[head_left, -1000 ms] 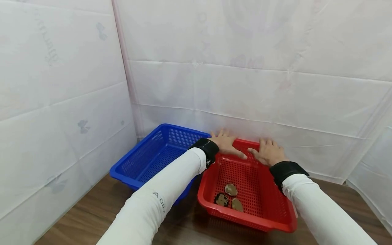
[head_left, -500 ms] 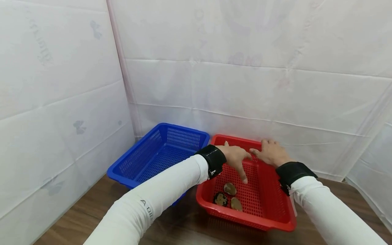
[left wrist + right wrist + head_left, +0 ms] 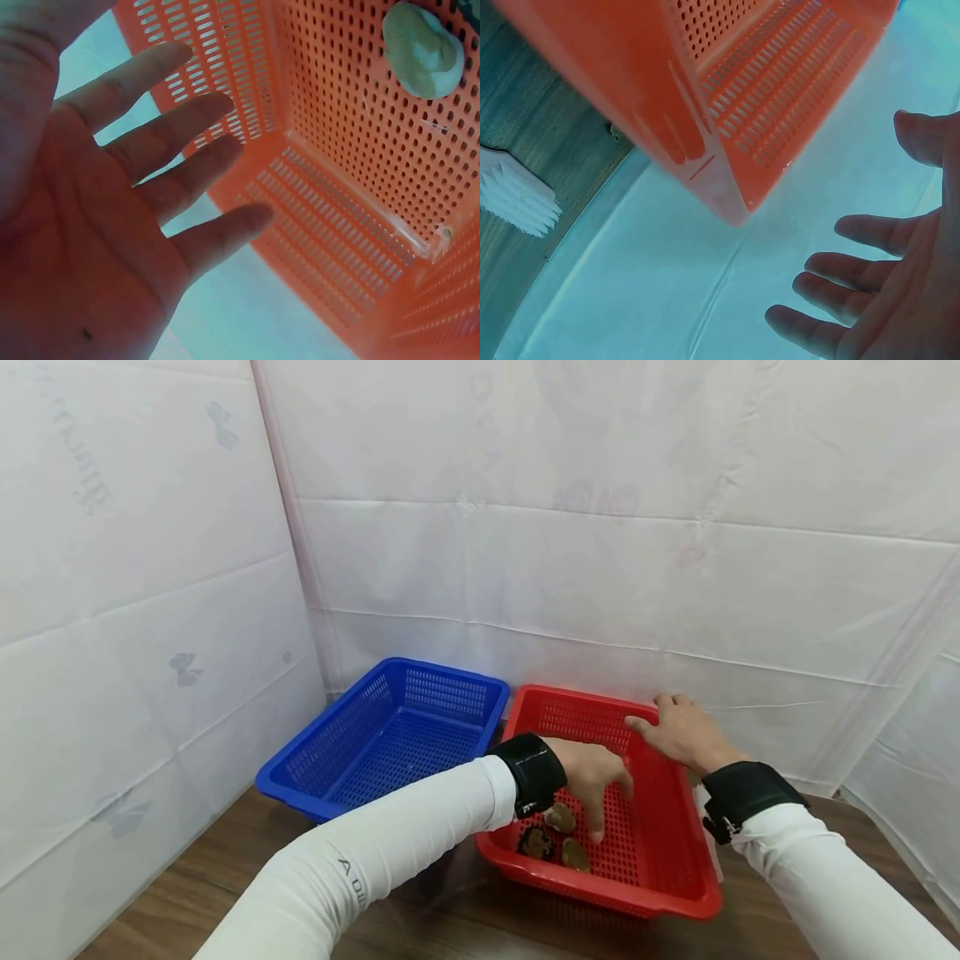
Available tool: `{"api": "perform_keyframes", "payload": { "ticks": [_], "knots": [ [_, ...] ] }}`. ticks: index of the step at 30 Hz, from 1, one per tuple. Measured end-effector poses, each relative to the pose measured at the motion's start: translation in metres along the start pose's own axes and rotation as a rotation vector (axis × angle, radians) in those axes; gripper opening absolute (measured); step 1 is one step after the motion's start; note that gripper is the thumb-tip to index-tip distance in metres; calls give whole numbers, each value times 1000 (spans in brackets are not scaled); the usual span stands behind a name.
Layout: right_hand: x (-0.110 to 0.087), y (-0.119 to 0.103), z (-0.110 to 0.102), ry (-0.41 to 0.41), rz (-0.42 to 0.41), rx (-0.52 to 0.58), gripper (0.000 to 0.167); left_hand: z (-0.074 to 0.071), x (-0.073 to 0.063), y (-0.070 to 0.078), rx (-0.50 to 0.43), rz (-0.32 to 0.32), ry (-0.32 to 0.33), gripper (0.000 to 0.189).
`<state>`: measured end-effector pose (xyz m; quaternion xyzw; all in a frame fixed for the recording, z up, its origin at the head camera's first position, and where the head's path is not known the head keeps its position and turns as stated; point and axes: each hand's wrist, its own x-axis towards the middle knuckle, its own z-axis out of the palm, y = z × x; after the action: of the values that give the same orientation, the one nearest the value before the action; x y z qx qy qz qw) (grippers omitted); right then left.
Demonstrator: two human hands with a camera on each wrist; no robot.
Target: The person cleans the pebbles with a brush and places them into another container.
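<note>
The step in hand looks like a reach into the red basket (image 3: 670, 835): the left hand (image 3: 591, 768) hovers over its middle, just beside three stones (image 3: 558, 817) lying together on the mesh floor, towards the near left corner. Seen from the left wrist, its fingers are spread and fairly straight, with nothing held. The right hand (image 3: 684, 732) is by the far right corner, its thumb and fingers well apart and nothing in its grasp; the right wrist view shows a gap between it and the wall of the basket. To take up a stone from here, I judge, would call for lowering the left hand and bringing its thumb and fingers in around one piece

The stones are small and rounded. One is very dark with a tan patch on top; the other two look brownish, and the left wrist view shows one as pale with a tan smear, perhaps mud. Its true texture is hard to tell. A brush (image 3: 521, 193) with white bristles lies on the desk (image 3: 457, 914) beside the red basket, and a blue basket (image 3: 405, 745) stands to its left
</note>
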<state>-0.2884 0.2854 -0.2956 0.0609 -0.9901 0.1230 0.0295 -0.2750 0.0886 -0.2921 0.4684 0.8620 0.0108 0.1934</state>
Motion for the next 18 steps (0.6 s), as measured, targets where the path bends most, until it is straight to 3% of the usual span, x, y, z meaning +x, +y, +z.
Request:
{"api": "perform_keyframes", "payload": {
  "ticks": [5, 10, 18],
  "knots": [
    [-7, 6, -3, 29, -6, 37, 76, 5, -1, -2, 11, 17, -23, 74],
    [-15, 12, -3, 73, 3, 81, 72, 15, -5, -4, -36, -7, -28, 69],
    [-31, 37, -2, 108, 52, 130, 65, 27, -5, -5, -48, -23, -55, 59]
  ]
}}
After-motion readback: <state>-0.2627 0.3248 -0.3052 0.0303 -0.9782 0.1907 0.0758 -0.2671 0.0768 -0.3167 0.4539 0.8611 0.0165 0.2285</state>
